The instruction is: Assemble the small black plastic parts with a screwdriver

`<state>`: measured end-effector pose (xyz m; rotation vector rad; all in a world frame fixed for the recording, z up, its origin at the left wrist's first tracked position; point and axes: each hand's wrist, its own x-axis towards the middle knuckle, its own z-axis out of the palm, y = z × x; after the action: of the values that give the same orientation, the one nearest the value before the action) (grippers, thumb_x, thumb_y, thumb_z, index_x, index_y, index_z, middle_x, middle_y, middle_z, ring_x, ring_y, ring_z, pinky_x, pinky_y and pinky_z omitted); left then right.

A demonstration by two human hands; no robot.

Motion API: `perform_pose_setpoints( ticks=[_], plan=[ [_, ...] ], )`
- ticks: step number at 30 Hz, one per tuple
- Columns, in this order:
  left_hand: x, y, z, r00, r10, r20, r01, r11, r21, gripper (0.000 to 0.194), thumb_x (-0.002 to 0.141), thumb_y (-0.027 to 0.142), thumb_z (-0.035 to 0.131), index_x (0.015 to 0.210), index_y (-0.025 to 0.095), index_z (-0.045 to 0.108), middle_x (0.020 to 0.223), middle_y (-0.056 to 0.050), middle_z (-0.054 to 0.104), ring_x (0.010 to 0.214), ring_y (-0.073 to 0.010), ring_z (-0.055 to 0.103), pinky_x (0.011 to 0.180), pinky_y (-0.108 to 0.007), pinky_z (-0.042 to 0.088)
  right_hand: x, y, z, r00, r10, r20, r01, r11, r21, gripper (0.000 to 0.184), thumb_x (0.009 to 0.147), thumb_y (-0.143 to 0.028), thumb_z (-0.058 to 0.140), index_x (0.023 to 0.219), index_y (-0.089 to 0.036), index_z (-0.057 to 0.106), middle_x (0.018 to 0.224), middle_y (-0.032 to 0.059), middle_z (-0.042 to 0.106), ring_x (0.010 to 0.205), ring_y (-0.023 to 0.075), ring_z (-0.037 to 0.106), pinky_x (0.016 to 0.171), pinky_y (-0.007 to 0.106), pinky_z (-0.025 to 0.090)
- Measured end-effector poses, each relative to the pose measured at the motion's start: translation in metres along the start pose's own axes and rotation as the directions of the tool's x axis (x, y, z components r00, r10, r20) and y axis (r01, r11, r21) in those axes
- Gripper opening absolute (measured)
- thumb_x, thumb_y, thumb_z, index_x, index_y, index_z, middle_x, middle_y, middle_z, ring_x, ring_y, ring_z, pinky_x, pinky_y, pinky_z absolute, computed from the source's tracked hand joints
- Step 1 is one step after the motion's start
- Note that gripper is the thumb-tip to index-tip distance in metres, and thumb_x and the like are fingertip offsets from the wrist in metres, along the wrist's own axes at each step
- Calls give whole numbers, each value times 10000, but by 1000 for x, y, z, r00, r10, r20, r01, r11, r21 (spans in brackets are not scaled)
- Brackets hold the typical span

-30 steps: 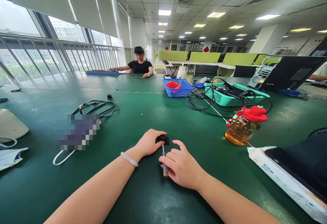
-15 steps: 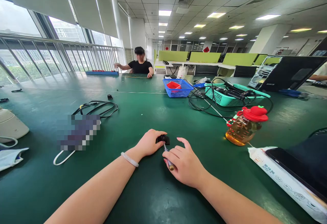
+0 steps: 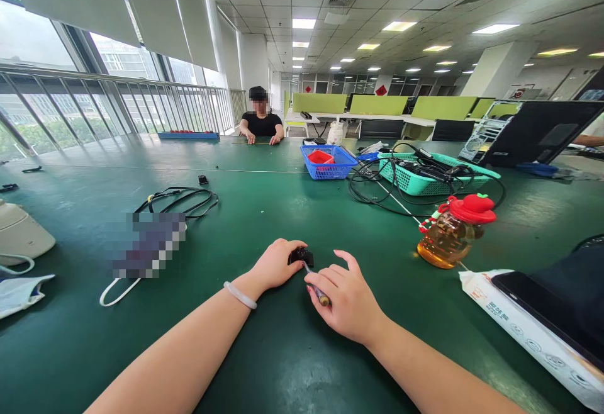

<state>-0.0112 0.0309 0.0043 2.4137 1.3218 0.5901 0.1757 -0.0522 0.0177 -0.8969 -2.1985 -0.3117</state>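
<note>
My left hand [image 3: 278, 265] is closed on a small black part [image 3: 306, 255] that rests on the green table [image 3: 236, 225]; thumb and fingers pinch its left side, hiding some of it. In my right hand [image 3: 346, 297] is a thin screwdriver [image 3: 317, 289] with a brownish end on its handle. The shaft slants up and left, and its tip meets the near side of the black part, though the exact contact is too small to make out. My right index finger is raised off the handle, while the thumb and other fingers grip it.
On the left lie a pixelated phone-like object [image 3: 150, 247] and a coiled black cable [image 3: 198, 199]. A blue basket [image 3: 330, 170], a green basket [image 3: 401, 181] with cables and a red-lidded bottle [image 3: 446, 241] stand right. A phone [image 3: 542, 313] lies on a white packet. Someone [image 3: 261, 124] sits opposite.
My right hand and the screwdriver handle have shifted slightly right, tilting the screwdriver more. My left hand keeps its place. The person opposite has drawn an outstretched arm in.
</note>
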Motion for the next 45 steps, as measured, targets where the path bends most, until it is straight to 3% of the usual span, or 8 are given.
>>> perform_pose_setpoints(
  ticks=[45],
  plan=[
    [0,-2,2,1000,-13,3,13,1000,3,403,820,285,625,1222,255,612,1134,-59,690,1088,-250,593,972,-405,481,-1,1,0,1000,-3,11,4,1000,-15,130,879,-162,510,909,-206,629,682,-29,614,620,122,536,1056,454,299]
  ],
)
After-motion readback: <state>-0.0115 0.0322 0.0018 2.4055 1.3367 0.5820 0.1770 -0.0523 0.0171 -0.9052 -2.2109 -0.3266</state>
